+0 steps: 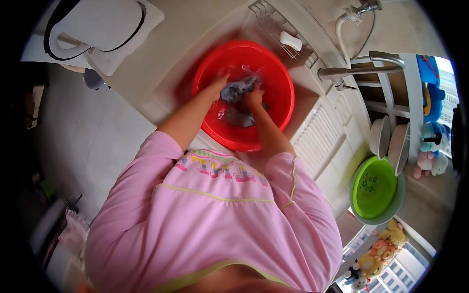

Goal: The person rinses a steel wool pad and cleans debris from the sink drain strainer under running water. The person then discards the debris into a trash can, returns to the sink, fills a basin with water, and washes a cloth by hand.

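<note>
Nearest, a pink shirt with yellow piping and coloured lettering across the chest fills the lower view, both sleeves short of the wrist and bare forearms running forward into a red basin. Left hand inside the basin, at the left edge of a wet grey cloth; fingers blurred and pointing up and away, so cannot tell whether they are closed on it. Right hand at the cloth's other side, fingers drawn in narrow and holding a bunched part of it. Cloth lies crumpled in the middle of the basin, in shallow water, with a darker fold nearer the body. Basin stands in a pale sink; to its right, a ribbed washboard surface. Beyond the basin's far right rim, a wire rack with a white bar of soap resting in it. Farther right, a metal faucet and, above, a white hose. On the right side, two white basins tilted beside each other, then a green basin nested in a paler one. Farthest right, plush toys against bright window glass, buildings outside.
</note>
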Motion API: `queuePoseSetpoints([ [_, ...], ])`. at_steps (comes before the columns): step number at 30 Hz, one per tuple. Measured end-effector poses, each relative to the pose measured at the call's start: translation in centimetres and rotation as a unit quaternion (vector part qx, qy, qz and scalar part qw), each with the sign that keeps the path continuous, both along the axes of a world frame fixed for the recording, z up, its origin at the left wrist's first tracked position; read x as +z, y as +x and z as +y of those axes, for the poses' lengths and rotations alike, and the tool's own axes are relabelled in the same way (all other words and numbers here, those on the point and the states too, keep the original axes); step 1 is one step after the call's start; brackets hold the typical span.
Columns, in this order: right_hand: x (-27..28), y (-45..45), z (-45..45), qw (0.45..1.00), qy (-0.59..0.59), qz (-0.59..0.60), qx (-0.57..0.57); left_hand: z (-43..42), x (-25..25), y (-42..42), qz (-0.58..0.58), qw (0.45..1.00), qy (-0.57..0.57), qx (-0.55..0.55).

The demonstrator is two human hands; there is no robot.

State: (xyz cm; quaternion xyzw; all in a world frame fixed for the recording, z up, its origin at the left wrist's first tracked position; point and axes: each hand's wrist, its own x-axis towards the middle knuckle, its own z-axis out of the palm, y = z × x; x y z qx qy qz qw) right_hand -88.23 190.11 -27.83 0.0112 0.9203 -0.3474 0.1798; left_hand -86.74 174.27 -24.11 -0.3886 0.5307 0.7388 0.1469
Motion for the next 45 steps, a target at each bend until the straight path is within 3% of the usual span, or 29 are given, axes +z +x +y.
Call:
queuePoseSetpoints([
  [2, 2.7, 0.8, -0.9, 0.951, -0.247, -0.163, -0.088, -0.4, 1.3, -0.5, -0.092, 0.977, 0.190, 0.015],
  [4, 8.4, 3.0, -2.2, 0.910, -0.382, -0.163, 0.001, -0.7, 1.5, -0.6, -0.109, 0.957, 0.268, -0.002],
  [5, 11.0, 4.4, -2.9, 0.936, -0.340, -0.071, 0.052, -1.1, 1.3, -0.4, -0.119, 0.945, 0.306, -0.009],
  [7, 15.5, 6.7, -4.3, 0.966, -0.231, -0.018, 0.118, 0.4, -3.8, 0.7, 0.073, 0.952, 0.261, -0.143],
  [9, 16.8, 8.2, -5.8, 0.966, -0.103, 0.116, 0.204, 1.7, -5.9, 0.8, 0.195, 0.918, 0.248, -0.239],
  [11, 15.3, 6.8, -6.2, 0.978, -0.014, 0.132, 0.158, 2.8, -7.0, 0.2, 0.313, 0.861, 0.229, -0.329],
  [12, 13.0, 5.1, -5.4, 0.978, 0.043, 0.156, 0.134, 2.7, -2.6, 0.8, 0.149, 0.894, 0.372, -0.199],
  [13, 10.1, 2.8, -3.6, 0.972, 0.086, 0.189, 0.111, 2.5, 2.3, 1.4, -0.004, 0.881, 0.474, -0.004],
  [14, 9.9, 0.8, -2.0, 0.980, 0.134, 0.130, 0.071, 2.8, 1.1, 1.3, 0.005, 0.893, 0.451, 0.005],
  [15, 6.7, -0.8, 0.2, 0.966, 0.180, 0.152, 0.107, 2.7, 0.0, 0.9, 0.016, 0.906, 0.424, 0.011],
  [16, 6.5, -1.6, 0.7, 0.962, 0.204, 0.103, 0.147, 3.7, 2.7, 0.8, -0.062, 0.948, 0.296, 0.102],
  [19, 5.0, -3.1, 2.0, 0.977, 0.165, 0.103, 0.086, 2.4, 1.2, 0.1, 0.122, 0.992, -0.033, 0.011],
  [20, 5.8, -2.7, 1.8, 0.979, 0.149, 0.116, 0.082, 1.3, 1.1, 0.0, 0.178, 0.977, -0.100, -0.066],
  [21, 4.5, -2.2, 1.2, 0.958, 0.205, 0.159, 0.125, 0.9, 0.6, -0.1, 0.144, 0.954, -0.227, -0.136],
  [23, 1.7, 0.8, 0.0, 0.898, 0.311, 0.233, 0.206, 1.0, -0.2, 0.5, 0.060, 0.844, -0.460, -0.270],
  [24, 1.3, 0.9, 0.1, 0.873, 0.283, 0.239, 0.316, 1.0, -0.5, 0.2, 0.027, 0.827, -0.441, -0.349],
  [26, 0.8, 1.1, 0.7, 0.788, 0.216, 0.241, 0.523, 0.6, -1.4, 0.0, 0.044, 0.831, -0.435, -0.344],
  [27, 0.2, 0.4, 1.2, 0.841, 0.222, 0.201, 0.452, 0.6, -1.3, 0.1, 0.050, 0.835, -0.429, -0.339],
  [29, -1.9, -1.2, 2.1, 0.921, 0.228, 0.114, 0.295, 0.3, -2.0, 0.5, 0.052, 0.857, -0.402, -0.318],
  [30, -2.2, -0.1, 1.4, 0.942, 0.246, 0.159, 0.163, 0.4, -2.9, 0.6, 0.061, 0.870, -0.393, -0.291],
  [33, 3.3, 1.8, -0.8, 0.952, 0.234, 0.003, 0.196, 0.1, -3.4, -0.1, 0.063, 0.917, -0.338, -0.204],
  [34, 0.9, 1.5, 0.5, 0.931, 0.213, -0.041, 0.292, 0.2, -3.2, -0.2, 0.058, 0.932, -0.312, -0.176],
  [37, 0.8, 0.4, 4.0, 0.961, 0.145, 0.047, 0.229, 0.2, -2.8, 0.1, 0.029, 0.966, -0.243, -0.087],
  [38, -0.2, 0.0, 3.8, 0.982, 0.096, 0.110, 0.122, 0.3, -1.8, 0.3, -0.002, 0.980, -0.186, -0.072],
  [41, -1.0, -0.8, 1.3, 0.992, -0.124, -0.017, -0.022, 0.5, 1.1, 0.8, -0.077, 0.996, 0.030, -0.041],
  [42, 6.1, 0.4, -1.0, 0.958, -0.249, -0.118, -0.075, 0.4, 1.1, 0.6, -0.091, 0.986, 0.131, -0.039],
  [43, 6.6, 0.7, -1.4, 0.928, -0.325, -0.175, -0.057, 0.2, 1.1, 0.3, -0.104, 0.967, 0.231, -0.037],
  [44, 11.1, 1.9, -2.5, 0.903, -0.385, -0.189, -0.007, 0.0, 1.4, 0.1, -0.106, 0.948, 0.297, -0.033],
  [45, 12.2, 2.8, -3.0, 0.912, -0.372, -0.167, 0.053, -0.2, 1.5, 0.0, -0.095, 0.933, 0.344, -0.036],
])
